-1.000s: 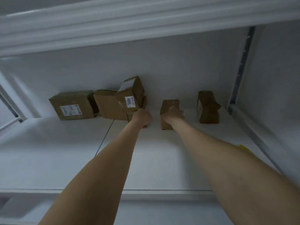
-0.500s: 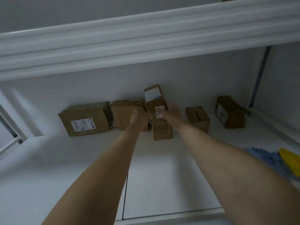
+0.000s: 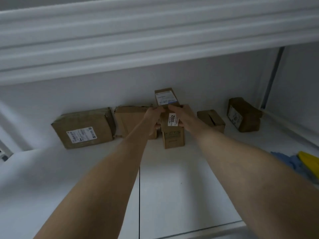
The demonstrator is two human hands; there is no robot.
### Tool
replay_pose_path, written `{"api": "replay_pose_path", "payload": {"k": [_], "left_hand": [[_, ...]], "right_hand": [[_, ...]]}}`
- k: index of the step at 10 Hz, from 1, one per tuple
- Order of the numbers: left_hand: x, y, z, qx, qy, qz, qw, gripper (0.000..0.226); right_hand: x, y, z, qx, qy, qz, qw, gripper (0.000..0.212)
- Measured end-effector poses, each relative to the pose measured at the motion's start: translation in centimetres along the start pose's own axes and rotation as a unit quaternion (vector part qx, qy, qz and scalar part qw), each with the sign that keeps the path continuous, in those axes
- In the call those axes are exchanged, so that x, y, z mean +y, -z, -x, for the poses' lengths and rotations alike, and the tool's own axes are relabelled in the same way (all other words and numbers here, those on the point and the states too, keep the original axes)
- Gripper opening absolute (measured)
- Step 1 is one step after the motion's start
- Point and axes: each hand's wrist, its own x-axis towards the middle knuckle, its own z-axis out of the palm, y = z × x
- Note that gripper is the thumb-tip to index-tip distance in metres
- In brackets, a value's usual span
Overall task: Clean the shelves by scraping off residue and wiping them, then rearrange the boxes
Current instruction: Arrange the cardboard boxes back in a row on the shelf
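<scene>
Forearms reach over a white shelf (image 3: 172, 195), past a blue cloth (image 3: 286, 161) and yellow tool (image 3: 309, 160) parked at its right edge, apparently finished with. Further in, the left hand (image 3: 153, 116) and right hand (image 3: 183, 116) clasp a tall labelled box (image 3: 166, 99) from both sides, fingers curled round it. They steady it on a lower box (image 3: 173, 139), probably stacking to save room. Along the back wall sit a wide box (image 3: 82, 128), a torn box (image 3: 128, 118), a small box (image 3: 211, 119) and an end box (image 3: 243, 114).
</scene>
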Motion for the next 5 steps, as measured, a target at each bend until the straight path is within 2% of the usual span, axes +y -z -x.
{"api": "replay_pose_path", "payload": {"k": [1, 2, 3, 4, 5], "left_hand": [[-0.6, 0.2, 0.5, 0.004, 0.016, 0.013, 1.000, 0.040], [-1.3, 0.3, -0.7, 0.041, 0.004, 0.022, 0.999, 0.039], [-1.8, 0.4, -0.1, 0.074, -0.015, -0.001, 0.997, 0.046], [-2.1, 1.2, 0.9, 0.072, -0.016, -0.019, 0.997, 0.046], [-2.7, 2.3, 2.1, 0.076, 0.006, -0.005, 0.997, 0.044]], "right_hand": [[0.0, 0.2, 1.3, 0.019, -0.012, -0.049, 0.999, 0.016], [-0.3, 0.3, 2.3, 0.053, -0.025, -0.065, 0.996, 0.018], [-0.9, 0.7, 3.7, 0.025, -0.047, -0.096, 0.994, 0.016], [-1.0, 1.0, 5.2, -0.039, -0.060, -0.089, 0.993, 0.018], [-0.9, 0.9, 6.8, -0.076, -0.068, -0.071, 0.992, 0.010]]}}
